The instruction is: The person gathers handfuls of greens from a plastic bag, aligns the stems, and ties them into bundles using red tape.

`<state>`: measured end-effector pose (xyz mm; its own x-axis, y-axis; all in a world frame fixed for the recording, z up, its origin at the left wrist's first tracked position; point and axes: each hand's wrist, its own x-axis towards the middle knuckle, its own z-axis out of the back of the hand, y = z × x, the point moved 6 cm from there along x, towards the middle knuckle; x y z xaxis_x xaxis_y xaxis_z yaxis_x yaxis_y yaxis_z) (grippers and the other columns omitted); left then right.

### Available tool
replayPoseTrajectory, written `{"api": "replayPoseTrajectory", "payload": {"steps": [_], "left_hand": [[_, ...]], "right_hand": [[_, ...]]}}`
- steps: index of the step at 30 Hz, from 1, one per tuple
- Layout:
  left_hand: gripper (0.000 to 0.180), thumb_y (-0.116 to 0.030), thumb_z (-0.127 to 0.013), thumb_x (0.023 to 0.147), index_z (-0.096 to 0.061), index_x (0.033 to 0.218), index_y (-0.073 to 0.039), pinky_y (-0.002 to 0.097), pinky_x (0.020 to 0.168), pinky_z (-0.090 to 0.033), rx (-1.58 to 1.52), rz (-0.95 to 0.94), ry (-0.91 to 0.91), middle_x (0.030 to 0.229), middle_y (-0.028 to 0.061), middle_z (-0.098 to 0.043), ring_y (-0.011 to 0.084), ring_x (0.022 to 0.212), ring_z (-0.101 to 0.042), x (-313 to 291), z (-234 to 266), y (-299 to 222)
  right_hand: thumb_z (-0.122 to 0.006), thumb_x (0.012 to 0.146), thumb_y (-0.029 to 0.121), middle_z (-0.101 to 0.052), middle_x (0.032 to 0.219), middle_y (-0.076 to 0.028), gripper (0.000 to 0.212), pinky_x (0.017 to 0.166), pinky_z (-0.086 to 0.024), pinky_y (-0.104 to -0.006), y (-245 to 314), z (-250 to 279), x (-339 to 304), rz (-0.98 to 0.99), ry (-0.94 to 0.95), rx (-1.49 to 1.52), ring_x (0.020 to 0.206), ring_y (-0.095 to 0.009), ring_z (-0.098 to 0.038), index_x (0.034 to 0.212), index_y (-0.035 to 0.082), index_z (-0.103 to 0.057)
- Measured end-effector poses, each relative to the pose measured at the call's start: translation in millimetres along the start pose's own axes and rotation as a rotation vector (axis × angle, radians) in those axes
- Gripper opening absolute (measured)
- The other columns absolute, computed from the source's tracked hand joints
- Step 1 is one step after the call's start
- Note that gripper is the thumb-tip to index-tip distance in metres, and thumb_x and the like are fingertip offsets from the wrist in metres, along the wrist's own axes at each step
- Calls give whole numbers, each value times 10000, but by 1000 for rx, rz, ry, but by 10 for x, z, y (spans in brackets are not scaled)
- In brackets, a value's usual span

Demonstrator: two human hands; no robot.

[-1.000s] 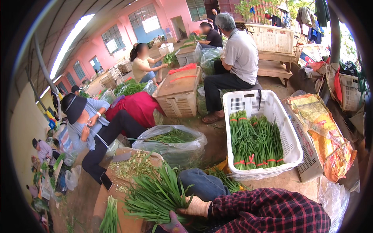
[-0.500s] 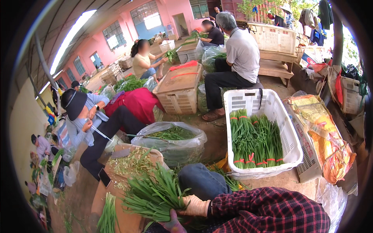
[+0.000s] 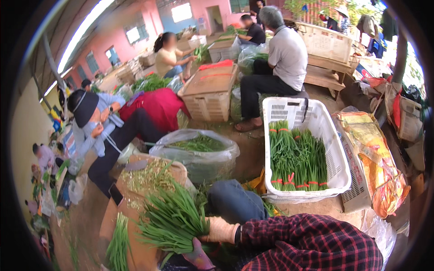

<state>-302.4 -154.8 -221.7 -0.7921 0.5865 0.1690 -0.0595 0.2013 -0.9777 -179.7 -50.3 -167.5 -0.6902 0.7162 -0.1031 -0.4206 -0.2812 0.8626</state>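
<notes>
A large bunch of long green chives (image 3: pixel 174 219) hangs over the near edge of the work board, its leaves fanned to the left. My right hand (image 3: pixel 219 229), in a cream covering and coming out of a plaid sleeve, grips the bunch from the right; its fingertips are hidden by the leaves. From below, my left hand (image 3: pixel 198 256), in a purplish glove, closes round the bunch with the thumb up against it. A smaller pile of chives (image 3: pixel 118 244) lies on the board to the left.
The board (image 3: pixel 122 196) carries chopped trimmings and a phone (image 3: pixel 116 194). A white crate (image 3: pixel 341 183) of chive bundles tied with red bands stands at right, beside a yellow-orange sack (image 3: pixel 373 158). A plastic bag (image 3: pixel 233 151) of greens lies ahead. Co-workers sit around.
The whole view has shifted slightly, with the near things now a little higher. Both hands still hold the chives, which sit slightly further left. The left hand's thumb shows more.
</notes>
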Motion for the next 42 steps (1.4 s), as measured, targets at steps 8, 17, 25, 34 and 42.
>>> {"api": "replayPoseTrajectory", "payload": {"steps": [8, 17, 25, 34, 42], "left_hand": [[543, 19, -730, 768, -517, 1267, 9, 326, 861, -517, -237, 278, -170, 1204, 99, -583, 206, 1007, -592, -84, 4, -105], [620, 39, -716, 736, -495, 1309, -41, 315, 893, -492, -362, 335, -177, 1202, 73, -582, 193, 1037, -589, -123, 135, -109], [626, 50, -689, 729, -495, 1315, -49, 340, 944, -472, -504, 397, -129, 1224, 75, -570, 223, 1085, -576, -128, 137, -54], [373, -35, -639, 789, -595, 1157, 6, 318, 928, -480, -375, 394, -116, 1147, 95, -597, 211, 1038, -589, -180, 18, -64], [353, 11, -617, 824, -587, 1175, -2, 314, 886, -496, -461, 396, -109, 1147, 70, -602, 191, 1013, -590, -192, -27, -115]], "right_hand": [[-713, 717, 125, -701, 930, -119, 342, 747, -538, -342, -429, -102, 163, -76, -182, 315, 845, -225, -677, 1042, 42, -648], [-744, 721, 8, -683, 932, -38, 339, 708, -520, -294, -409, -156, 100, -181, -191, 690, 802, -141, -626, 1042, 9, -636], [-744, 725, 4, -687, 917, -36, 315, 684, -518, -289, -385, -125, 116, -295, -186, 801, 780, -132, -623, 1025, 0, -648], [-735, 774, 48, -679, 1005, -34, 397, 778, -509, -288, -582, -51, 105, -207, -103, 911, 865, -138, -624, 1145, 24, -595], [-740, 697, 79, -609, 1127, -87, 357, 881, -487, -420, 1162, 882, -158, 764, -486, -312, 1059, -329, -575, 1038, 90, -636]]}}
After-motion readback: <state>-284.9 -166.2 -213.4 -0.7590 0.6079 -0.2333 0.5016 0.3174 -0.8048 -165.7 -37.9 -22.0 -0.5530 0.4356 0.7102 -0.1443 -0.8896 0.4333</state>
